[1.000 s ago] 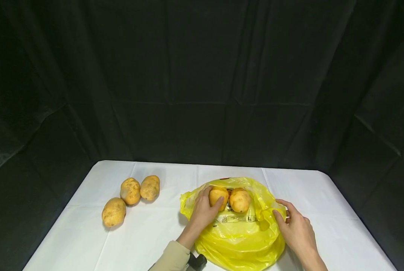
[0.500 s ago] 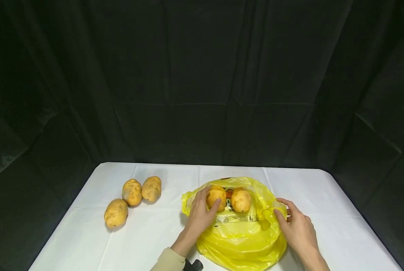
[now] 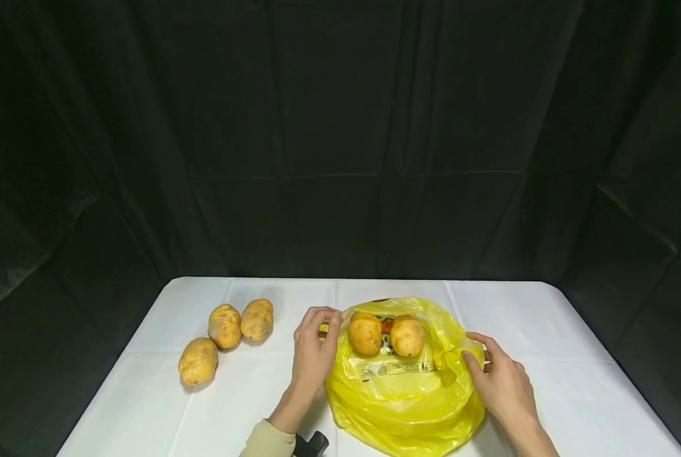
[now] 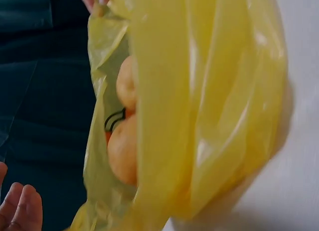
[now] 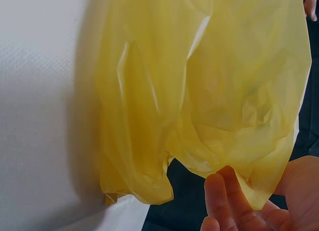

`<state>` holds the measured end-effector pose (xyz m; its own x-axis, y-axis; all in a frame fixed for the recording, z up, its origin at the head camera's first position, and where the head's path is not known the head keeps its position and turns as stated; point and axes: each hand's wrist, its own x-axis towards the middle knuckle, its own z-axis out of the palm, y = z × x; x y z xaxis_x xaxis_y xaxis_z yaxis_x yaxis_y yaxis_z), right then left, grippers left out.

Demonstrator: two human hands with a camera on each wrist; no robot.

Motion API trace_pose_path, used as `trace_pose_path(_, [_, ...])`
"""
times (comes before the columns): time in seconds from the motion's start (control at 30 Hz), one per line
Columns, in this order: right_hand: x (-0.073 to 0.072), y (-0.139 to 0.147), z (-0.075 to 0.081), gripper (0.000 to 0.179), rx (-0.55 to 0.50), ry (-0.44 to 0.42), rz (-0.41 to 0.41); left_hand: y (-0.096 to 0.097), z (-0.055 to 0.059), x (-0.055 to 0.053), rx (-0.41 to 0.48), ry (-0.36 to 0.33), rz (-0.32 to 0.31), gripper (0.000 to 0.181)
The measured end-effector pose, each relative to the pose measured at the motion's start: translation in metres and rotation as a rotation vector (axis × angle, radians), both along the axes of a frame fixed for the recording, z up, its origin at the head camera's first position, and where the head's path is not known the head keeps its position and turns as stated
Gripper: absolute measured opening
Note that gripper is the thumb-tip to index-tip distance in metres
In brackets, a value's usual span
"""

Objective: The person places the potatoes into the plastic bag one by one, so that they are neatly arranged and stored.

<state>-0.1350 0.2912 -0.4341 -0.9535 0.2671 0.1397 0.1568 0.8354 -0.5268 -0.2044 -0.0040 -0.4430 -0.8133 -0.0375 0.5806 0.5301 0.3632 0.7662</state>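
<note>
A yellow plastic bag (image 3: 403, 412) lies on the white table, its mouth spread wide. Two potatoes, a left one (image 3: 365, 334) and a right one (image 3: 407, 337), sit side by side in the mouth. My right hand (image 3: 504, 388) pinches the bag's right rim between thumb and fingers; in the right wrist view the film passes between the fingers (image 5: 217, 198) and the thumb side. My left hand (image 3: 310, 355) is raised at the bag's left rim, holding no potato. In the left wrist view its fingertips (image 4: 30, 206) appear loose and apart from the film.
To the left on the white tablecloth (image 3: 249, 406) lie three more potatoes: a front one (image 3: 198, 361), a middle one (image 3: 224, 326) and a back one (image 3: 257, 320). A black curtain (image 3: 340, 139) hangs behind and at both sides.
My left hand has let go of the left potato, which stays in the bag, and has moved left out of the mouth. My right hand keeps its hold on the rim.
</note>
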Motion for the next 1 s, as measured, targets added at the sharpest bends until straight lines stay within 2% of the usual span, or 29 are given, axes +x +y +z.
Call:
trace_pose_path(0.1, [-0.001,0.000,0.001,0.040,0.006,0.010,0.006,-0.011,0.003,-0.004,0.002,0.038,0.056,0.022])
trace_pose_path(0.2, [-0.002,0.000,0.001,0.039,0.016,0.033,0.013,-0.023,0.004,-0.008,-0.001,0.024,0.105,0.025])
trace_pose_path(0.37, [-0.001,-0.001,0.002,0.039,0.016,0.027,0.009,-0.045,0.004,-0.017,-0.043,-0.077,0.177,0.023])
trace_pose_path(0.57, [0.000,-0.002,0.002,0.040,0.006,0.004,-0.001,-0.071,-0.002,-0.029,-0.193,-0.170,0.269,0.021])
trace_pose_path(0.77, [-0.001,-0.002,0.001,0.040,0.007,0.001,0.000,-0.091,-0.007,-0.040,-0.307,-0.230,0.342,0.037])
trace_pose_path(0.87, [-0.001,-0.002,0.000,0.040,0.011,0.011,0.002,-0.098,-0.009,-0.042,-0.353,-0.318,0.363,0.048])
trace_pose_path(1.0, [0.000,-0.003,-0.002,0.039,0.009,0.017,0.009,-0.102,-0.015,-0.042,-0.446,-0.440,0.352,0.061])
